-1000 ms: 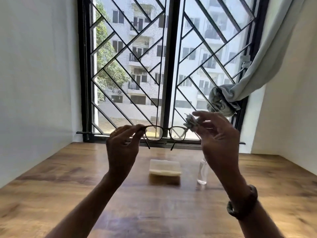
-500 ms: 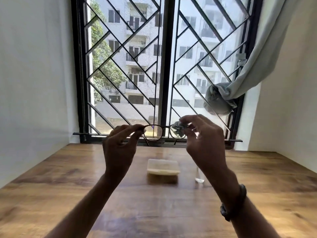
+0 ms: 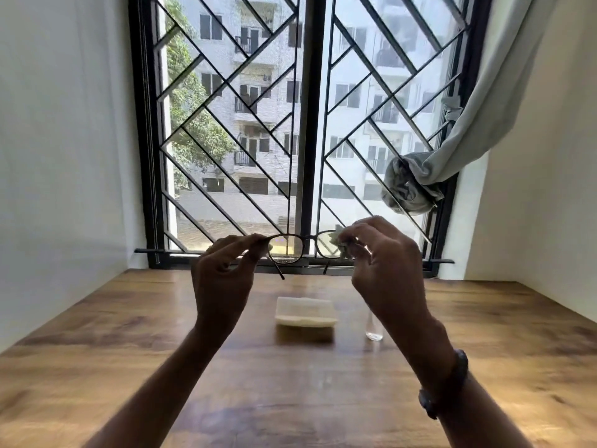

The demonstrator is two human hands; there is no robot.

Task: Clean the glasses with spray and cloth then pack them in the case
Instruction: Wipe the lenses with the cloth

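Above the counter, the glasses lie lengthwise left to right between both hands: the left hand pinches the left end, the right hand pinches a cloth on the right lens. The case lies below, nearer the left hand.

The cloth is almost wholly hidden inside the right hand, which also covers the outer edge of the glasses. The spray bottle shows only its base below that hand. Both forearms are cut off by the bottom edge.
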